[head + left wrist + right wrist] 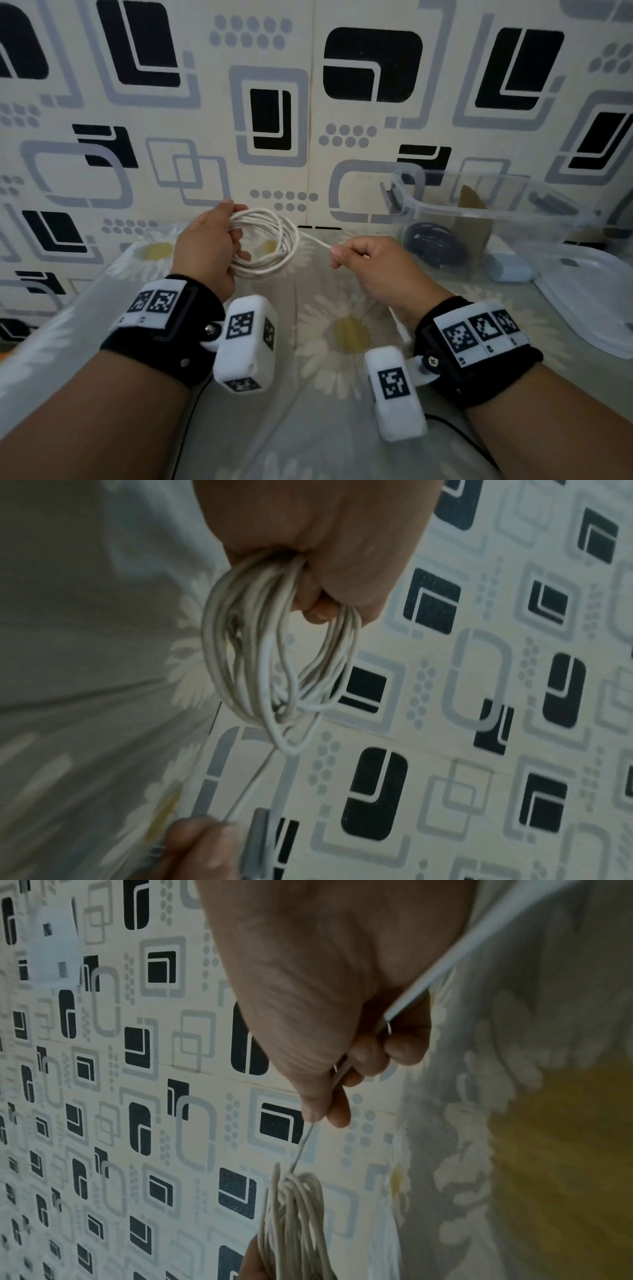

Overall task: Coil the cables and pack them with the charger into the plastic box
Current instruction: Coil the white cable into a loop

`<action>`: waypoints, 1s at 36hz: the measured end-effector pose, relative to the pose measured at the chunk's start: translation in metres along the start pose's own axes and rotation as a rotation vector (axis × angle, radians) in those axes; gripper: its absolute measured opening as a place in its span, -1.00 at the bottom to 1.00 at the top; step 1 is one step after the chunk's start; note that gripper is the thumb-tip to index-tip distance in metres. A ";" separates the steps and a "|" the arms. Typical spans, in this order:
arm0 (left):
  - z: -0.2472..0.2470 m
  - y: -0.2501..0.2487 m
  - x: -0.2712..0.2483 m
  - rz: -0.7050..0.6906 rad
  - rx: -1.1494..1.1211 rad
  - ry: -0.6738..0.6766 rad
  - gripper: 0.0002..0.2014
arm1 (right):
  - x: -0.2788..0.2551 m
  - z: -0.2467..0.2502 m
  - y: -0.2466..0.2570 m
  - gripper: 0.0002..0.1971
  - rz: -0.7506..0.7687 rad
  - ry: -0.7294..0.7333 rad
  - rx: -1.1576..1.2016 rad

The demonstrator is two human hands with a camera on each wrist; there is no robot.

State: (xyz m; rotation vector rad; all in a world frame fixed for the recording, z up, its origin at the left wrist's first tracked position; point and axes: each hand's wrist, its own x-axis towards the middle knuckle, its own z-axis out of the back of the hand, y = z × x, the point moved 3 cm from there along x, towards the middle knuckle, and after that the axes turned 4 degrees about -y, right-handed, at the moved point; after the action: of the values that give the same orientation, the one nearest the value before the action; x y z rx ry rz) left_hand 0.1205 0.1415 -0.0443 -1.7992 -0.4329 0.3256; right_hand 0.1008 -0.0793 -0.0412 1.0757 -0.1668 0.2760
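Left hand (209, 243), raised above the daisy-print tablecloth (346, 335), fingers curled round one side of a bundle of thin white round cable (265, 240), several loops gathered, exact count not readable. One taut strand runs from the coil rightward to the right hand (370, 263), which pinches it between thumb and forefinger; the remaining tail passes through that fist and out behind. Hands apart, joined only by the strand. Judgement: cable is light, limp and smooth-skinned, springy enough to unwind if the clamp slackens; best held where the loops bunch together, with the free end fed under light tension. Farther right, one clear plastic box (493, 212) stands open on the table, holding one coiled black cable (433, 245) and a brown cardboard piece (474, 226). Just beside its front corner lies one pale blue rounded charger block (508, 267); one translucent lid (592, 298) lies flat at the far right. Cables counted: two.
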 end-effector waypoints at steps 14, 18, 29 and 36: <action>0.010 -0.008 0.003 0.102 -0.234 -0.069 -0.70 | 0.005 0.005 -0.004 -0.82 0.014 -0.168 0.005; 0.003 -0.005 -0.002 0.136 -0.286 -0.033 -0.72 | 0.007 0.006 -0.011 -0.86 -0.055 -0.189 0.147; -0.016 0.006 -0.013 0.214 -0.289 0.226 -0.68 | 0.003 -0.007 -0.004 -0.81 -0.152 -0.025 0.750; -0.024 0.004 -0.023 0.195 -0.311 0.354 -0.65 | -0.002 -0.014 -0.001 -0.81 -0.262 0.091 0.937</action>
State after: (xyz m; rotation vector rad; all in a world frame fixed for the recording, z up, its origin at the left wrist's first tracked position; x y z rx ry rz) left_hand 0.1112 0.1093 -0.0422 -2.1584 -0.0582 0.0695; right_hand 0.0993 -0.0679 -0.0490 1.9879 0.2145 0.1589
